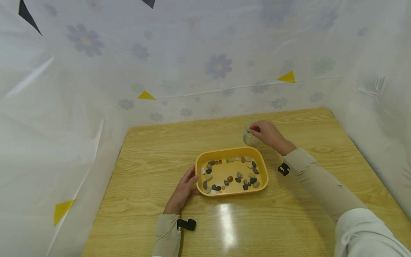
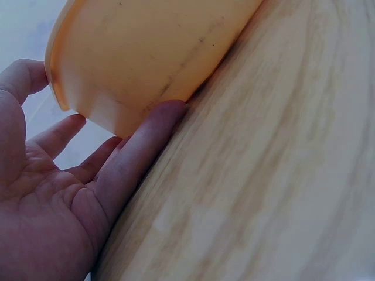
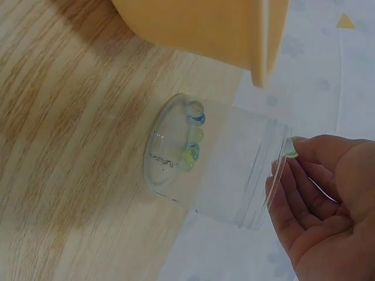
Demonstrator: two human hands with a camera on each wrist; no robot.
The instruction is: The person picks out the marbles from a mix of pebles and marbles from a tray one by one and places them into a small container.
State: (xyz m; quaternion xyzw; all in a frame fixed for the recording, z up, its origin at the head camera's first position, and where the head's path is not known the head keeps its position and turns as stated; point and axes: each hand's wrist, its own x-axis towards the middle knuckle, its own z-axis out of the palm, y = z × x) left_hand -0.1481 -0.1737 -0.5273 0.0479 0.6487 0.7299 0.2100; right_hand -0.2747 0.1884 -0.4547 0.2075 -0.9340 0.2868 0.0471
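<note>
left hand [image 2: 41, 193] steadying tray [image 1: 232, 172], jar [image 3: 217, 170] upright

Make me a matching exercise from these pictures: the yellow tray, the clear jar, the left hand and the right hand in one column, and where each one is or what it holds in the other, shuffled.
Things:
1. yellow tray
2. clear jar
3. left hand
4. right hand

Descriptions:
A. at the jar's mouth, pinching a greenish marble
B. holds many pebbles and a few marbles
C. stands on the wooden table beyond the tray, a few marbles at its bottom
D. rests on the table, fingers against the tray's side

Pairs: 1-B, 2-C, 3-D, 4-A
</note>
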